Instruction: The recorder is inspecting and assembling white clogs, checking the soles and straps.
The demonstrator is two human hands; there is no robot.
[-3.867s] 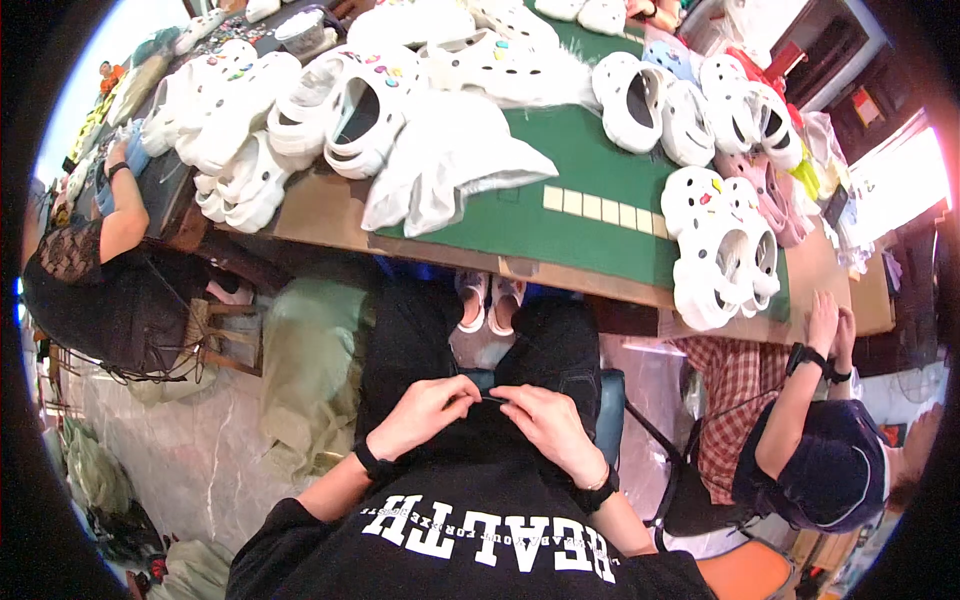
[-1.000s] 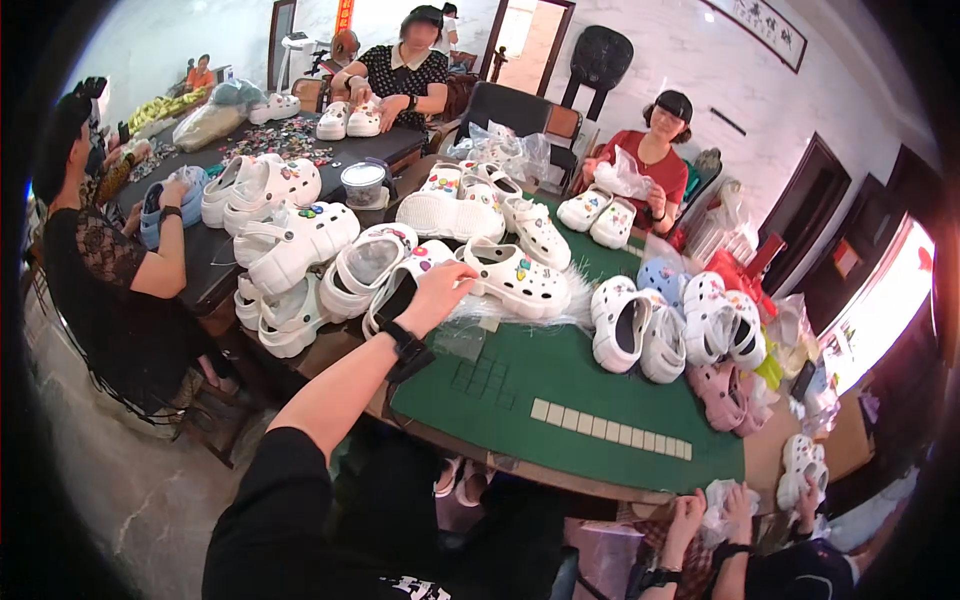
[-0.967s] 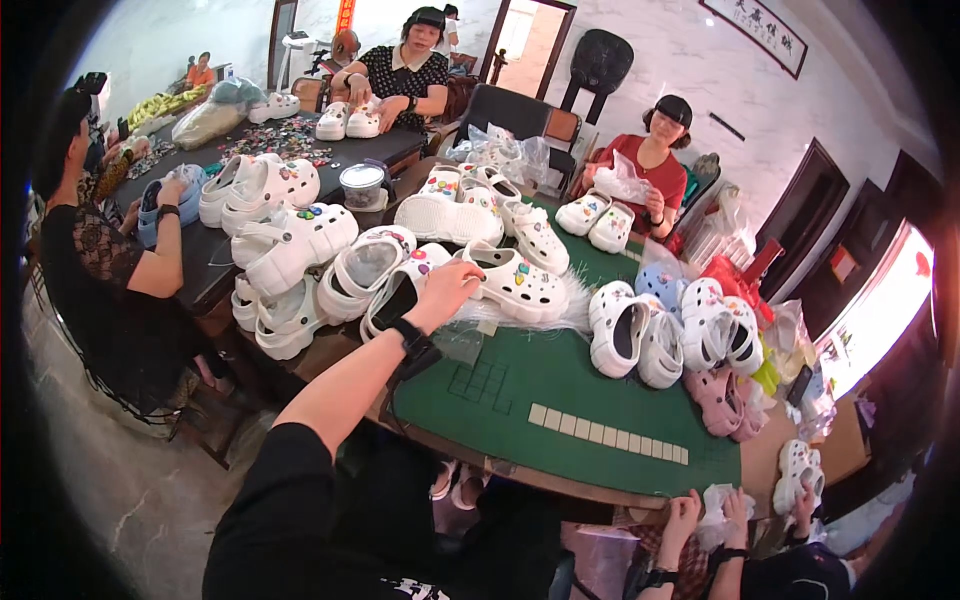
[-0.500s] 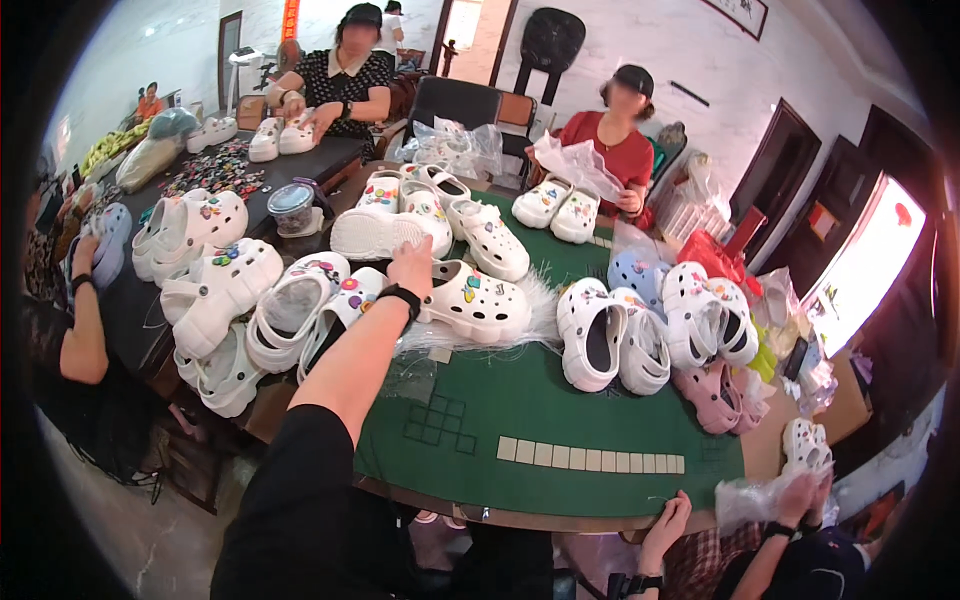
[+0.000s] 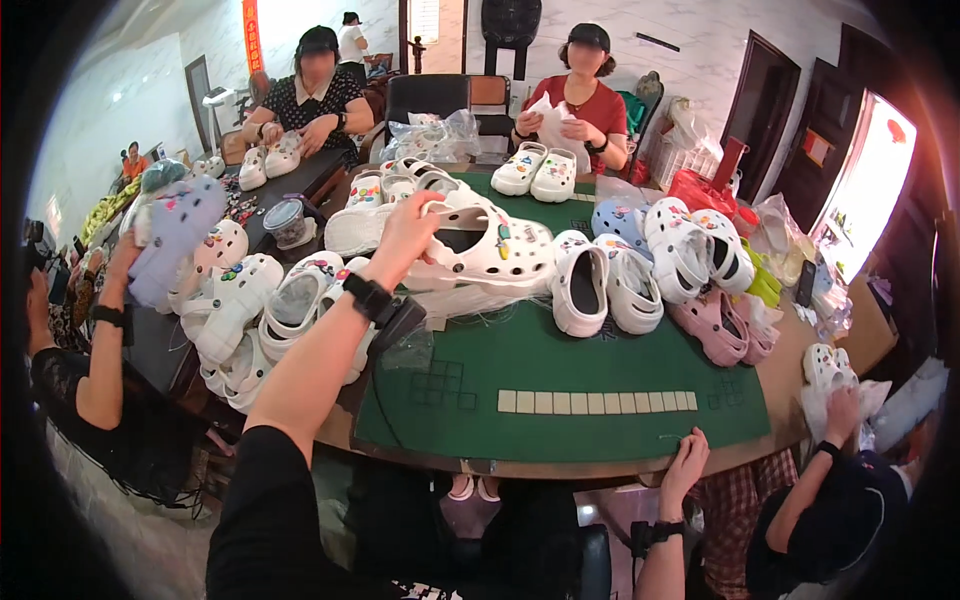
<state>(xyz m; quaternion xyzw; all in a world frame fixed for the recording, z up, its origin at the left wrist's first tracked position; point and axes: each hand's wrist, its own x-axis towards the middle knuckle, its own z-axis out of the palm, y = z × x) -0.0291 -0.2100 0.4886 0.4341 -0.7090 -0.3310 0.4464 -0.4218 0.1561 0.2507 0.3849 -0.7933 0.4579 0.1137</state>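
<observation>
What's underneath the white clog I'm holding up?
Under the white clog in the left hand lies crumpled clear plastic wrapping on the green mat. Anything beneath that plastic is covered. The right hand is out of view.

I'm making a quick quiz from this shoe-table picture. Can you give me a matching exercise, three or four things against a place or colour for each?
Things:
1. white clog
2. row of tiles
3. pink clogs
4. lilac clog

Places:
A. lying on the green mat, near its front edge
B. held up by a person at the far left
C. gripped by the left hand above the mat
D. on the table's right side

Pairs: 1-C, 2-A, 3-D, 4-B
</observation>
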